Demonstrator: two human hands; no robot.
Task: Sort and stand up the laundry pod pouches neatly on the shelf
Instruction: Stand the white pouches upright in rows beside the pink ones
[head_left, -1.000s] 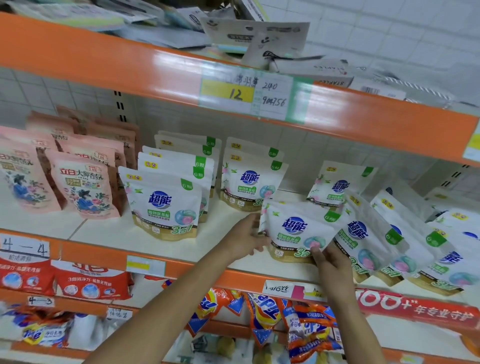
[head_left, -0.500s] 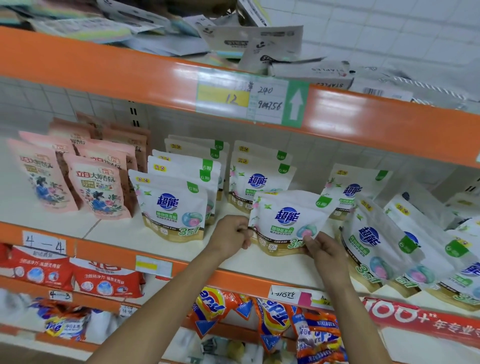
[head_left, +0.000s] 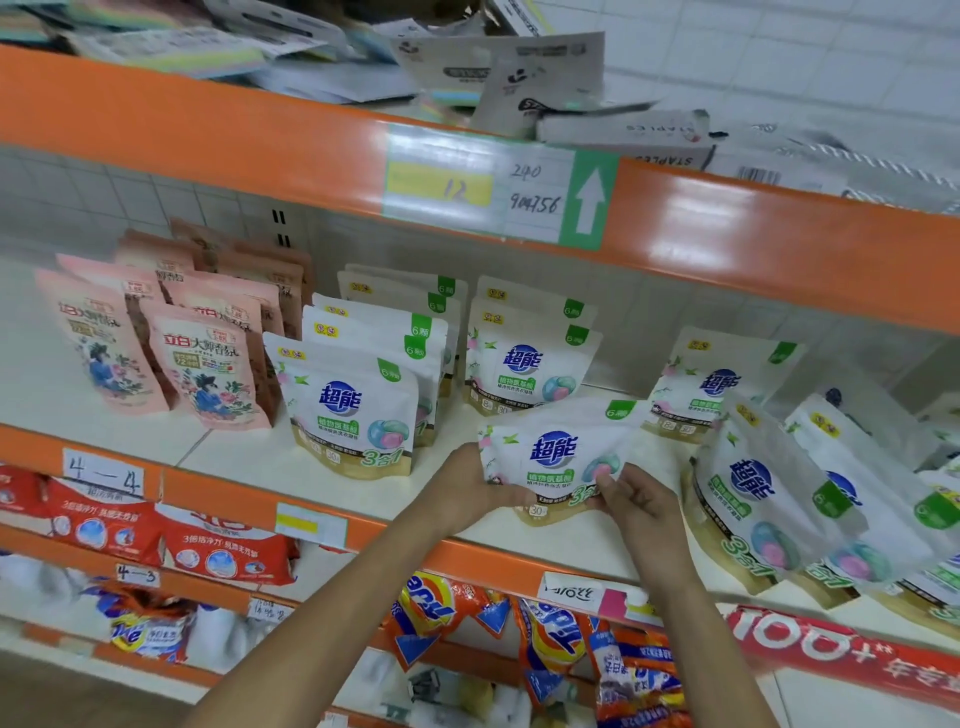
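While the left hand (head_left: 470, 480) and right hand (head_left: 641, 501) clamp one white pod pouch (head_left: 558, 457), upright rows (head_left: 358, 405) stand at nine o'clock; leaning pouches (head_left: 769, 499) at three o'clock remain.

Two bare arms are seen, each ending in a bare hand. No sleeves are worn as far as the arms are shown. The left hand (head_left: 462, 486) and the right hand (head_left: 641, 506) are without gloves. The fingernails are kept short.
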